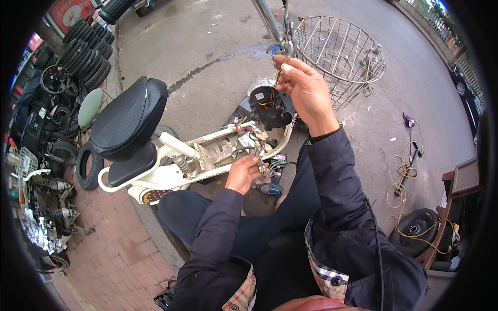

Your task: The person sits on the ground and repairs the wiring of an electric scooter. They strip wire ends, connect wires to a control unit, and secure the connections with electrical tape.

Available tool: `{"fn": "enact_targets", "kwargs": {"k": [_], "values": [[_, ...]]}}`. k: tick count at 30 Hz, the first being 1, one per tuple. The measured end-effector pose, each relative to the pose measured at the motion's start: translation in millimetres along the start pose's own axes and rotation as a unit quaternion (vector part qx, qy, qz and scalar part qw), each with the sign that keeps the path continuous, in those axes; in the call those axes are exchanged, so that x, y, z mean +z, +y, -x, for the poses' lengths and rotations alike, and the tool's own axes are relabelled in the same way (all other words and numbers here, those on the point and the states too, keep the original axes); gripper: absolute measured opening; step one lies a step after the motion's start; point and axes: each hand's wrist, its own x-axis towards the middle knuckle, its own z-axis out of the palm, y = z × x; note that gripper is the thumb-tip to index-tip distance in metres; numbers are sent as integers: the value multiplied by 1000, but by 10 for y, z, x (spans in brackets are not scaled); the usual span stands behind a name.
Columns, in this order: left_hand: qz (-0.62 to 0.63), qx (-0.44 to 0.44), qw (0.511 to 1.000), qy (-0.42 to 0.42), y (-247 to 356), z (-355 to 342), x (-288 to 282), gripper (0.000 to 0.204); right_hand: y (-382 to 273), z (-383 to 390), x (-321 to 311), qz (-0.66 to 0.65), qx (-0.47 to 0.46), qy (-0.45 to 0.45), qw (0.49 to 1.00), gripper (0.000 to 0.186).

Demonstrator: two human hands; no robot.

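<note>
A cream electric scooter (179,144) stands before me with its floor opened and its wiring exposed. My left hand (244,173) is closed on a bundle of coloured wires (261,165) low beside the frame. Raised higher, my right hand (308,90) pinches thin wires (279,75) next to the steering column (267,20). Just below that hand, a round black housing (264,101) shows red and yellow wires inside. A blue power tool (271,189) lies on the ground near my left hand. The fingertips partly hide both sets of wires.
A wire basket (340,49) is at the scooter's front, and its black seat (129,119) is at the left. Stacked tyres (85,54) and scooter parts line the left side. On the right lie a yellow cord (391,181), a wheel (415,231) and a brown cabinet (464,179).
</note>
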Motion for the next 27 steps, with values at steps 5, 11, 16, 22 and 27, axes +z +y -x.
{"fn": "enact_targets", "kwargs": {"k": [5, 11, 16, 22, 27], "values": [[-16, -4, 1000, -1, 14, 2, 38, 22, -75, -1, 60, -13, 12, -7, 1000, 28], [-4, 2, 1000, -8, -12, -3, -6, 24, -97, -27, 66, -16, 31, -14, 999, 25], [6, 14, 1000, 0, -50, 17, -29, 25, -98, -42, 17, -52, 36, -27, 998, 28], [-3, 9, 1000, -3, -30, 32, -34, 27, -153, -21, -2, -78, 39, -33, 996, 30], [-8, 8, 1000, 3, -48, 20, -64, 29, -168, 4, 0, -72, 32, -33, 996, 31]]}}
